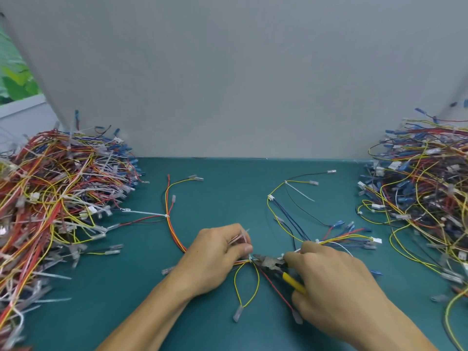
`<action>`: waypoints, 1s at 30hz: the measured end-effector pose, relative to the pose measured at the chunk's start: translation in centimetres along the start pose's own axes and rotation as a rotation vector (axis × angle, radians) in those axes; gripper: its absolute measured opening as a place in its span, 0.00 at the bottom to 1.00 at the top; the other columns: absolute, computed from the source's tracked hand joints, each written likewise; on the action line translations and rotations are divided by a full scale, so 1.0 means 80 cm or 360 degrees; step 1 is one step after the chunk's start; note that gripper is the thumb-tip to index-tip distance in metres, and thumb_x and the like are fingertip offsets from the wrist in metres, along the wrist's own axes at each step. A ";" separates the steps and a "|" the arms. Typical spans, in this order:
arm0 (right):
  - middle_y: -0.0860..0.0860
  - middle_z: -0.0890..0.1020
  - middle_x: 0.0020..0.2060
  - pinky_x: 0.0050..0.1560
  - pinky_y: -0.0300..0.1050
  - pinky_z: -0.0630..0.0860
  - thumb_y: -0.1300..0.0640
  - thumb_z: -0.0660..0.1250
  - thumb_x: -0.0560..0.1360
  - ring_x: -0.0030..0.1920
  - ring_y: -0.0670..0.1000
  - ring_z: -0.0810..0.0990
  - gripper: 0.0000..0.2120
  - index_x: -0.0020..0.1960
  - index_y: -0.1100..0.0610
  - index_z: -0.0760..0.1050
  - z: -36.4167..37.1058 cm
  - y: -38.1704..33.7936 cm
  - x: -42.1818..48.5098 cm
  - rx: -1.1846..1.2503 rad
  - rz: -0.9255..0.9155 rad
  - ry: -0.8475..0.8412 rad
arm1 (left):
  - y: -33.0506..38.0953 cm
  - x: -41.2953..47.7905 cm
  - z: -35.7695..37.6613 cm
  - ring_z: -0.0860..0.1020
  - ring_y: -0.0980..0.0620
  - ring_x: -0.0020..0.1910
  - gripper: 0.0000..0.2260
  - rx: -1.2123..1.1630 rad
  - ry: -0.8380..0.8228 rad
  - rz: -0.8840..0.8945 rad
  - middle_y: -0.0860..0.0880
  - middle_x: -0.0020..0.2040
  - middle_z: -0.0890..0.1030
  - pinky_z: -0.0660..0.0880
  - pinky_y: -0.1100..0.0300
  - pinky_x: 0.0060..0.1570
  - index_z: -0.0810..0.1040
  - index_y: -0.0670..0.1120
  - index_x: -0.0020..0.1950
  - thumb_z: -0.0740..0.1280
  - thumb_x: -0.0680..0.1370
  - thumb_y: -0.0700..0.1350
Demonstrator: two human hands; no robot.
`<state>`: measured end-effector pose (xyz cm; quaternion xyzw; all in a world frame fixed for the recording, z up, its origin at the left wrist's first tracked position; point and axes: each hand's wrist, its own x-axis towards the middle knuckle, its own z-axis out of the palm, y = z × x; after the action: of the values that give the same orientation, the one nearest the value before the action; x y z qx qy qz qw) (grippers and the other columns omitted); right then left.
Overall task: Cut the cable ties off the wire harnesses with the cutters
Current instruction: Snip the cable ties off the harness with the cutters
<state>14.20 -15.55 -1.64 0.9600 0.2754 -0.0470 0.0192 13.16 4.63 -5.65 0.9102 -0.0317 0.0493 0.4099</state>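
Note:
My left hand [215, 257] pinches a wire harness [247, 279] of yellow, red and orange wires at a white cable tie [250, 258]. The tie's loose tail [241, 238] sticks up over my fingers. My right hand [334, 282] grips yellow-handled cutters [273, 266]. Their dark jaws point left, and the tips sit right at the tie. The harness runs on up the mat to another cable tie [166, 216] with a long tail.
A tall heap of tied harnesses [55, 198] fills the left side and another heap [425, 193] fills the right. A second loose harness [298, 211] with blue and black wires lies right of centre. A grey wall [228, 84] closes the back of the teal mat [228, 178].

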 end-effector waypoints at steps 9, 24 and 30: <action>0.45 0.72 0.50 0.34 0.47 0.60 0.45 0.66 0.67 0.52 0.54 0.75 0.16 0.52 0.48 0.69 0.004 -0.002 0.001 -0.0035 0.0019 0.0040 | -0.002 0.000 0.000 0.71 0.59 0.33 0.07 -0.0080 -0.0015 -0.0019 0.54 0.33 0.78 0.69 0.64 0.37 0.76 0.52 0.38 0.68 0.76 0.45; 0.46 0.69 0.49 0.29 0.44 0.55 0.49 0.61 0.71 0.53 0.55 0.75 0.12 0.53 0.49 0.67 0.009 -0.005 0.002 -0.0034 -0.0011 0.0056 | -0.001 0.000 0.000 0.71 0.55 0.33 0.08 -0.0208 -0.0021 -0.0028 0.47 0.36 0.79 0.70 0.58 0.38 0.77 0.51 0.37 0.68 0.77 0.44; 0.46 0.71 0.52 0.28 0.42 0.53 0.52 0.61 0.71 0.54 0.55 0.75 0.13 0.55 0.50 0.67 0.013 -0.004 0.002 -0.0021 -0.0021 0.0029 | 0.003 0.000 0.003 0.71 0.58 0.34 0.09 -0.0038 0.0004 0.0043 0.54 0.33 0.75 0.69 0.60 0.40 0.74 0.50 0.37 0.67 0.77 0.42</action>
<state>14.11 -15.23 -2.69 0.9584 0.2821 -0.0366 0.0226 13.14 4.29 -5.67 0.9047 -0.0440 0.0556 0.4201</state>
